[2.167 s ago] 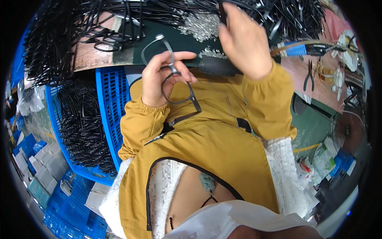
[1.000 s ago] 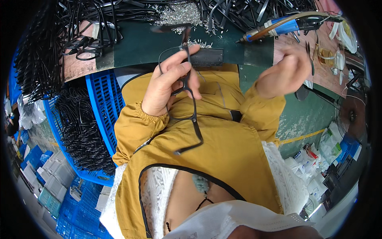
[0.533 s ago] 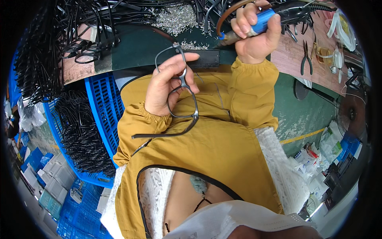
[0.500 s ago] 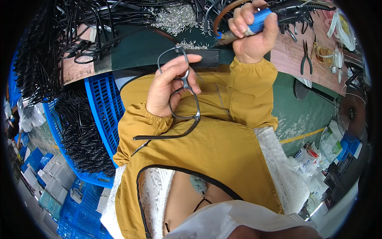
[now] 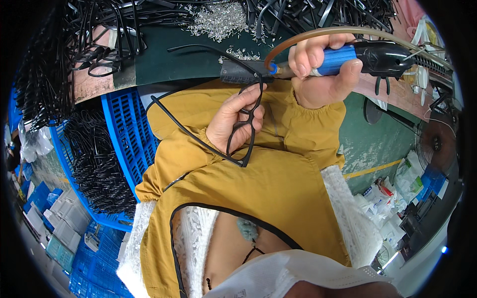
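Observation:
My left hand (image 5: pixel 234 120) grips a black eyeglass frame (image 5: pixel 252 133) by its front, with thumb and fingers around the rim and bridge. Both temples are spread; one reaches over the table, the other lies across my left sleeve. The upper hinge corner is against a dark block (image 5: pixel 236 72) on the table edge. In my right hand (image 5: pixel 320 82) is a blue and black power screwdriver (image 5: pixel 337 60), held level with its nose pointing left. A brown tube (image 5: pixel 318 33) curves over to that nose. The nose is close to the hinge corner; contact cannot be made out.
Small silver screw-like pieces (image 5: pixel 218 24) lie heaped on the dark green mat (image 5: pixel 164 62). Black temples (image 5: pixel 318 15) pile up behind. A blue basket (image 5: pixel 126 134) of black parts stands at the left. Plier handles (image 5: pixel 381 85) show at right, near a fan (image 5: pixel 436 144).
My left hand has moved right and up, turning the eyeglass frame so its hinge corner meets the block. The screwdriver has come down and slightly right, now more level.

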A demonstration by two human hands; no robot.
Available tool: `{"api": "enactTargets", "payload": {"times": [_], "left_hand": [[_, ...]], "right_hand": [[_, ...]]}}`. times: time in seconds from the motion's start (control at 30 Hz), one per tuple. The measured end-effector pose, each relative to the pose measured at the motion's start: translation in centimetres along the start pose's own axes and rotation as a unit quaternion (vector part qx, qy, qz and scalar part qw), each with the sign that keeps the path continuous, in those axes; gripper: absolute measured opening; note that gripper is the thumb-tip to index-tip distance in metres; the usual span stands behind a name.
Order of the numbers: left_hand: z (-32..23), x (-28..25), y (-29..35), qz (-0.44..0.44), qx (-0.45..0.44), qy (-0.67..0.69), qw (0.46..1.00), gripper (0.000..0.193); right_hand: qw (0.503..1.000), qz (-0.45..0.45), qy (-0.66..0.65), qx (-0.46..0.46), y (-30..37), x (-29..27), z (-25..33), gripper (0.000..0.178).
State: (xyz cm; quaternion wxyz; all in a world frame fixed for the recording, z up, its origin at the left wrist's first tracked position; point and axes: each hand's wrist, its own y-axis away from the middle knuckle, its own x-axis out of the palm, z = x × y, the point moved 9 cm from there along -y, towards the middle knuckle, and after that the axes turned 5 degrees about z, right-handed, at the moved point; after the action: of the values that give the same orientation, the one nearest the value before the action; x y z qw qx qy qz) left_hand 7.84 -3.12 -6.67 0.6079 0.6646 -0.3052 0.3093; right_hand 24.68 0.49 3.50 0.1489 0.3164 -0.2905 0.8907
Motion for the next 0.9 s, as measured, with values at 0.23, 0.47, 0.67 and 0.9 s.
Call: {"api": "enactTargets", "payload": {"times": [0.23,0.47,0.67,0.9], "left_hand": [[-0.2,0.3,0.0,0.059,-0.002,0.002,0.998,0.035],[-0.2,0.1,-0.5,0.063,-0.013,0.005,0.998,0.031],[-7.2,1.0,3.4,0.003,0.235,-0.165,0.958,0.044],[-9.5,3.5,5.6,0.022,0.505,-0.317,0.803,0.039]], "right_hand": [[1.0,0.01,0.007,0.011,-0.7,1.0,-1.4,0.037],[0.996,0.052,0.007,0.066,-0.9,1.2,-2.3,0.042],[0.994,-0.095,0.046,-0.016,-3.0,-4.6,-0.8,0.045],[0.996,-0.082,0.037,-0.009,-3.6,-6.3,-1.2,0.043]]}}
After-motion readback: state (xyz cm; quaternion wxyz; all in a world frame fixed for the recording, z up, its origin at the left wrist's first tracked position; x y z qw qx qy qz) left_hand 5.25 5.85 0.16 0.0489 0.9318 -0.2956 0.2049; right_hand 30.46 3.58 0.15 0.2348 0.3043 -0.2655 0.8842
